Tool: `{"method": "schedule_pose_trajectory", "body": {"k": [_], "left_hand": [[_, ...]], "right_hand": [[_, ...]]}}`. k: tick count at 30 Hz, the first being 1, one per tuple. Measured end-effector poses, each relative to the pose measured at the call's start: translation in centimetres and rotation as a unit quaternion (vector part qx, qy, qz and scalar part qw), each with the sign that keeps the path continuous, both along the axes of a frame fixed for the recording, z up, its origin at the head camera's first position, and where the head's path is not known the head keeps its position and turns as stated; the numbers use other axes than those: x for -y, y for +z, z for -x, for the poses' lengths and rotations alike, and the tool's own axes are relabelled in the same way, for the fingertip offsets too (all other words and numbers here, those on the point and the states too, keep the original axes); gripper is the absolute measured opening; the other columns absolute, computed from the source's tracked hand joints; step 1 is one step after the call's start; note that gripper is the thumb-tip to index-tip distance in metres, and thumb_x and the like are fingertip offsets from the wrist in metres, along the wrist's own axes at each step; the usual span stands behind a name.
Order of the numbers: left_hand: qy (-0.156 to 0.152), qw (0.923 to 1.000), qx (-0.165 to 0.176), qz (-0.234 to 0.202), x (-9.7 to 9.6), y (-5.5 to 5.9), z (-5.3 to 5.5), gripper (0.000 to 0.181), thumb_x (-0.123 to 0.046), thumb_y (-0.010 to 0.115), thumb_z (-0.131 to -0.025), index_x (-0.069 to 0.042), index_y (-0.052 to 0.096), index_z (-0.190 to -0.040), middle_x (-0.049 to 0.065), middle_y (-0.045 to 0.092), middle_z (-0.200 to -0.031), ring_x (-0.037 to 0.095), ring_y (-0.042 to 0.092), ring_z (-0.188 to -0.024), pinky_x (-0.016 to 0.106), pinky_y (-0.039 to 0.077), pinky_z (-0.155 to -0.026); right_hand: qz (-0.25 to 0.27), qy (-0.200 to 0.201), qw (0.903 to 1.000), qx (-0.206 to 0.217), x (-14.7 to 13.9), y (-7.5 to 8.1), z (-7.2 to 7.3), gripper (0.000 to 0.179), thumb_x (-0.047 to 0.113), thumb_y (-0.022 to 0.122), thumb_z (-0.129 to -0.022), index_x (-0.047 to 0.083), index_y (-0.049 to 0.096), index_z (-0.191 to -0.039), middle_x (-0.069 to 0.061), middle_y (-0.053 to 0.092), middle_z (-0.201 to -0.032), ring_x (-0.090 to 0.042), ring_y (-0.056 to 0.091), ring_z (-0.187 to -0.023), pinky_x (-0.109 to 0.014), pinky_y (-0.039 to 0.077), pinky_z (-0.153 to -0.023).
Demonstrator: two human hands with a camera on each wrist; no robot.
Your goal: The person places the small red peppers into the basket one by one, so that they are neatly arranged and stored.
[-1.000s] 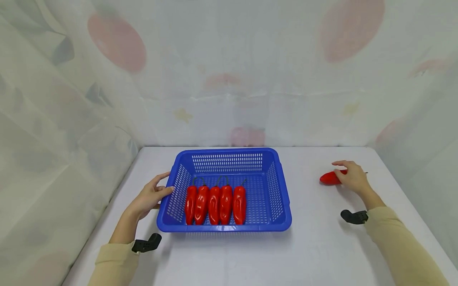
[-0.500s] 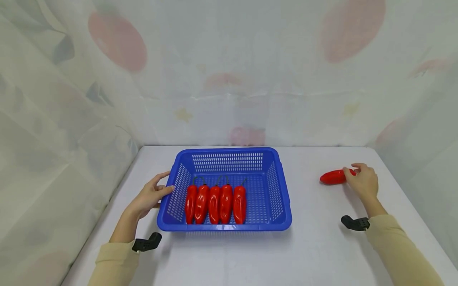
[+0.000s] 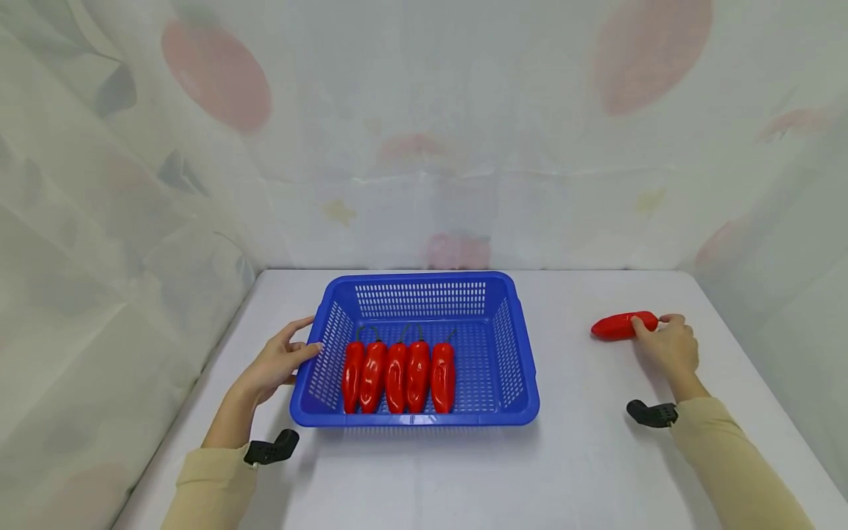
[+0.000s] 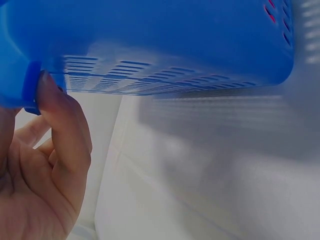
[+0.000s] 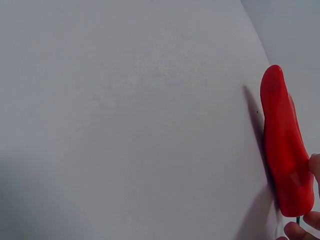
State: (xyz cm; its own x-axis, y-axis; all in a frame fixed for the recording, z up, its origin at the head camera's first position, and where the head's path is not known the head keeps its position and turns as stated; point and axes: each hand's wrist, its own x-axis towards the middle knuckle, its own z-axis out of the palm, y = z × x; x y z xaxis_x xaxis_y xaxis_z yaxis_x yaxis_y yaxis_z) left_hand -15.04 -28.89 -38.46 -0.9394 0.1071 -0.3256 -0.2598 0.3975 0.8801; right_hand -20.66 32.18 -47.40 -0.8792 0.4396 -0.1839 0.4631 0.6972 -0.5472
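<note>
My left hand (image 3: 273, 364) grips the left rim of a blue plastic basket (image 3: 414, 420), thumb over the edge. In the left wrist view, fingers (image 4: 65, 125) curl at the rim beside the basket's slotted wall (image 4: 165, 45). Several red chili peppers (image 3: 396, 377) with green stems lie side by side inside it. At the right of the table, my right hand (image 3: 670, 350) pinches the stem end of another red chili pepper (image 3: 612, 327). That pepper (image 5: 284, 140) lies along the right edge of the right wrist view, with only fingertips (image 5: 314, 165) showing; its stem is mostly hidden.
A white-covered table (image 3: 570, 471) carries the basket near its middle. Pale printed cloth (image 3: 530, 132) hangs behind and at both sides. Each wrist wears a black camera mount, such as the right mount (image 3: 652, 414).
My right hand has moved from over the pepper's middle to its stem end, with the thumb now on its side. The left hand and basket stay put.
</note>
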Motion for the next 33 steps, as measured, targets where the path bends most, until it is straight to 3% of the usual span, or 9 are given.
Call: {"method": "schedule_pose_trajectory", "body": {"k": [5, 13, 25, 33], "left_hand": [[-0.001, 1.0, -0.001, -0.001, 0.6, -1.0, 0.6, 0.069, -0.02, 0.056, -0.092, -0.016, 0.015, -0.148, 0.027, 0.057, -0.106, 0.029, 0.066, -0.08, 0.046, 0.056, -0.066], [0.004, 1.0, -0.004, 0.001, 1.6, -2.9, 1.3, 0.073, -0.03, 0.06, -0.089, -0.024, 0.017, -0.148, 0.025, 0.057, -0.108, 0.027, 0.066, -0.081, 0.046, 0.056, -0.066], [0.011, 0.9999, -0.005, 0.004, 1.6, -3.3, 1.4, 0.074, -0.034, 0.062, -0.087, -0.025, 0.019, -0.147, 0.024, 0.057, -0.108, 0.028, 0.067, -0.081, 0.046, 0.056, -0.067], [0.009, 0.9999, -0.007, 0.003, 1.7, -3.1, 1.2, 0.074, -0.033, 0.062, -0.088, -0.024, 0.018, -0.147, 0.024, 0.058, -0.107, 0.027, 0.067, -0.081, 0.046, 0.056, -0.066]], "right_hand": [[0.01, 0.01, 0.9999, -0.007, 0.1, 0.0, 0.4, 0.075, 0.048, 0.041, -0.09, -0.013, 0.027, -0.133, -0.036, 0.038, -0.122, -0.05, 0.039, -0.107, -0.055, 0.04, -0.081], [0.016, 0.091, 0.9952, -0.033, -0.1, 0.2, 1.0, 0.064, 0.035, 0.041, -0.093, -0.015, 0.029, -0.131, -0.035, 0.045, -0.114, -0.047, 0.046, -0.101, -0.053, 0.043, -0.081], [0.04, 0.209, 0.9769, -0.02, 0.5, 0.6, 2.0, 0.054, 0.018, 0.033, -0.094, -0.011, 0.023, -0.138, -0.037, 0.036, -0.128, -0.05, 0.037, -0.115, -0.061, 0.038, -0.092], [0.059, 0.234, 0.9704, -0.013, 0.5, -0.1, 2.5, 0.052, 0.015, 0.03, -0.096, -0.006, 0.019, -0.142, -0.034, 0.03, -0.135, -0.051, 0.031, -0.12, -0.062, 0.036, -0.094]]}}
